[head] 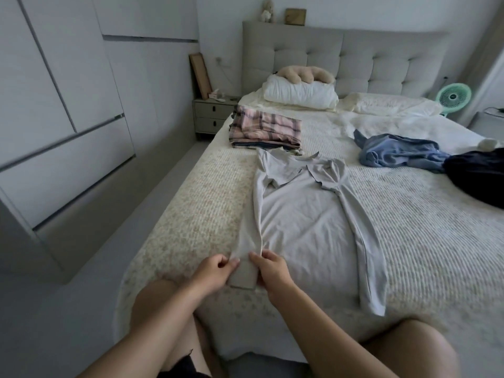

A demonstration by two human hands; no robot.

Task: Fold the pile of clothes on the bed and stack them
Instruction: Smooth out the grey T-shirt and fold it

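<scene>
A light grey long-sleeved collared shirt [302, 211] lies spread flat on the bed [409, 241], collar away from me. Its left sleeve runs down to the near edge of the bed, where my left hand [214, 271] and my right hand [272, 268] both pinch the cuff, one on each side. The other sleeve lies straight along the right side of the shirt. A folded stack topped by a pink plaid garment [266, 129] sits just beyond the collar. An unfolded blue garment [401, 152] and a dark one [480, 178] lie at the right of the bed.
White pillows [300, 94] and a beige plush toy [302, 73] rest by the tufted headboard. A nightstand [211, 117] stands left of the bed, a green fan [452, 96] on the right. White wardrobe doors [60, 118] line the left wall.
</scene>
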